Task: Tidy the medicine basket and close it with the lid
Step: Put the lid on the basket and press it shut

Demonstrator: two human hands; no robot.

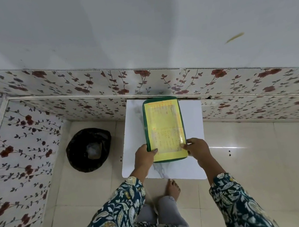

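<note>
A green medicine basket [161, 99] stands on a small white table [191, 119], its long side running away from me. A lid with a yellow printed sheet [164, 128] covers its top, so the contents are hidden. My left hand [145, 158] grips the near left corner of the lid, thumb on top. My right hand [198, 149] holds the near right corner the same way. Both sleeves are dark blue with a floral print.
A black bin [89, 149] with a light scrap inside stands on the tiled floor left of the table. Flower-patterned wall tiles [32, 116] run behind and to the left. My bare foot [173, 188] is just under the table's near edge.
</note>
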